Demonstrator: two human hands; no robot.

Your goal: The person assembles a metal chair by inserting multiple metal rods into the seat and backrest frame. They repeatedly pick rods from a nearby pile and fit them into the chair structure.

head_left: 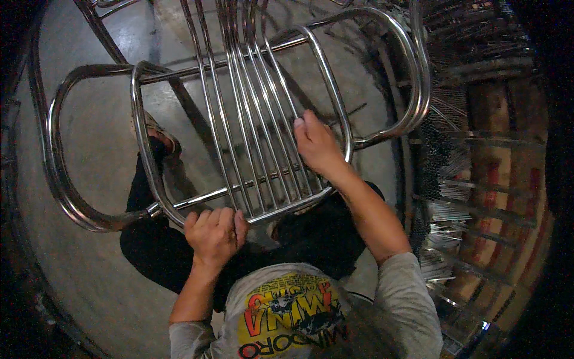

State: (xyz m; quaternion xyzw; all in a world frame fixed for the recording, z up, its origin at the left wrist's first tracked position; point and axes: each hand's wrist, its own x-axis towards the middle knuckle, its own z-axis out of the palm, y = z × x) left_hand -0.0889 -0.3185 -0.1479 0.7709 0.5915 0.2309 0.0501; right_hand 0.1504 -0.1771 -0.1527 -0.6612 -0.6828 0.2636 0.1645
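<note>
A shiny chair frame of bent metal tubes (326,78) lies before me, its near edge over my lap. Thin parallel rods (248,107) run lengthwise across its middle, and a rounded loop of tube stands out on each side. My left hand (216,233) is closed over the near tube, left of where the rods end; its fingertips are hidden. Closed around the outermost rod on the right side is my right hand (317,145), thumb uppermost, with the fingers partly out of sight.
Bundles of thin metal rods (445,221) and brown boards or boxes (493,185) are stacked along the right. Grey concrete floor (89,263) lies under the frame. More bent metal tubes (98,36) show at the upper left. My legs are bent beneath the near edge.
</note>
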